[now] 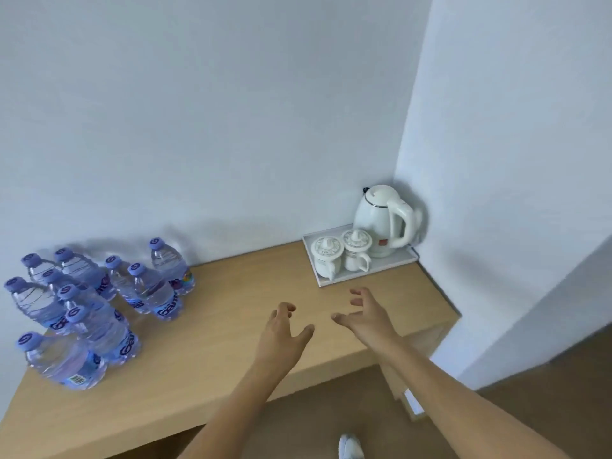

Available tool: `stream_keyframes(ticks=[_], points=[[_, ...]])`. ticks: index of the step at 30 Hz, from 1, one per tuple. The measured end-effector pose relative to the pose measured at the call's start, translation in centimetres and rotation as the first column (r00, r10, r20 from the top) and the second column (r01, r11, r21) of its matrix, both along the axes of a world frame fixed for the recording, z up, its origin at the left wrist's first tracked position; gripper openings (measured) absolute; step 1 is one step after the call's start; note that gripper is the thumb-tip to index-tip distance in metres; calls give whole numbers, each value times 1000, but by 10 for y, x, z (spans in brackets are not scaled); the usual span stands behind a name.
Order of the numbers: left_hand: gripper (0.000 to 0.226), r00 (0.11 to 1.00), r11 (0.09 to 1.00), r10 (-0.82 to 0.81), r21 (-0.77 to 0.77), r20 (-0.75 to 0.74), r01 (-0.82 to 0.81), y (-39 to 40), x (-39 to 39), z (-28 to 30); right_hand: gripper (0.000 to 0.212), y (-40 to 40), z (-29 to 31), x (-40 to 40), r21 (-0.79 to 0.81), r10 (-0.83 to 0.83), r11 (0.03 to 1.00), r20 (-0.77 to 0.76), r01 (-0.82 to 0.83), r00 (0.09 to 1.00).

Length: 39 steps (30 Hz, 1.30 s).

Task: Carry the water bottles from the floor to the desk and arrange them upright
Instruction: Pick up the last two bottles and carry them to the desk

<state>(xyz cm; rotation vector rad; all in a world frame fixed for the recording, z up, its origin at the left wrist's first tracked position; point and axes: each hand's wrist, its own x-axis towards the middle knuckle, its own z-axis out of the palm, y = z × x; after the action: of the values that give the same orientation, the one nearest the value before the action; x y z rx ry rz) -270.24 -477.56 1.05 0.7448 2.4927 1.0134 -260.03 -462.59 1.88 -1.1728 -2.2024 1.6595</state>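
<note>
Scene: A person stands at a wooden desk [231,342] set in a white-walled corner, both arms stretched out over its bare middle.
Bottles: About ten water bottles [99,303] with purple caps stand upright in a loose cluster at the desk's left end, some touching, the back ones near the wall. The exact count is hard to tell, since they overlap and blur at the frame's edge.
Left hand: The left hand [281,329] hovers over the desk, fingers spread and loosely bent, holding nothing.
Right hand: The right hand [364,316] hovers just beside it, fingers likewise spread and half-curled, also empty.
Corner: A white kettle [384,220] and two lidded cups [341,253] sit on a white tray [331,282] at the far right, well apart from the bottles.
Floor: Only a strip of brown floor and a shoe [350,447] show; whether any bottles remain below cannot be told.
Handling: The bottles look full, so each is likely moderately heavy, with thin walls that give under a squeeze and a smooth label band.
Grip: A wrap around the mid-body seems safest; the cap and neck also offer a firm, stiff hold.
Risk: Packed this closely, one nudged bottle could topple its neighbours.
</note>
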Motion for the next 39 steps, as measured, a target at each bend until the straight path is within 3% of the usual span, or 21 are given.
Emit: stream_keyframes(ticks=[5,14,24,32,39], points=[[48,972,972,-235,12,28,235,65,76,6,66,33,0,111,-30,-228,973,-18,227,974],[46,780,795,-600,20,176,607,232,259,-14,69,145,-18,319,-50,-549,835,-19,548,836],[35,637,661,-740,61,218,747,432,458,-8,66,292,-13,533,47,-752,659,64,751,656],[40,538,570,-800,58,264,819,574,554,-10,65,405,-26,633,-36,-828,552,96,833,553],[51,422,442,-878,49,225,896,763,625,-14,65,574,-37,709,-24,-850,515,118,857,514]])
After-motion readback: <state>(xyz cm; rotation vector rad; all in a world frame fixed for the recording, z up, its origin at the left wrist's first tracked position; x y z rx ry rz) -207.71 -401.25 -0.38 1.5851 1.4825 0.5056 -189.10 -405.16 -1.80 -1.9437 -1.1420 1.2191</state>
